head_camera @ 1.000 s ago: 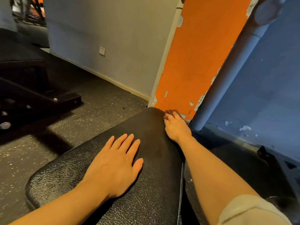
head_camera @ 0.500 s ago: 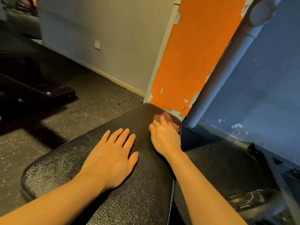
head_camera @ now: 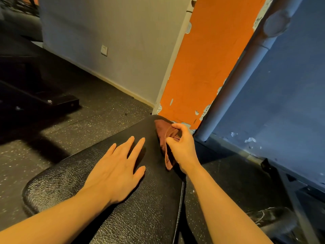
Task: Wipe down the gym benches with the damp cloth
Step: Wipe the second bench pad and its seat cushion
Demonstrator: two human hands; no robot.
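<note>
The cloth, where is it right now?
In the head view the reddish-brown cloth is at the far right corner of the black bench pad, pinched by the right hand, just below the orange wall strip.

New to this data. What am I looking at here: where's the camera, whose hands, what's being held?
There is no machine here. One wide-angle camera sits on a person's head and looks forward and down, so the two bare arms coming in from the bottom are that person's own. The left hand lies flat, fingers straight, on the black textured padded gym bench. The right hand pinches a crumpled reddish-brown cloth at the bench's far end. Behind it are an orange wall panel with chipped paint, a pale pipe, a blue wall and dark speckled rubber floor.
</note>
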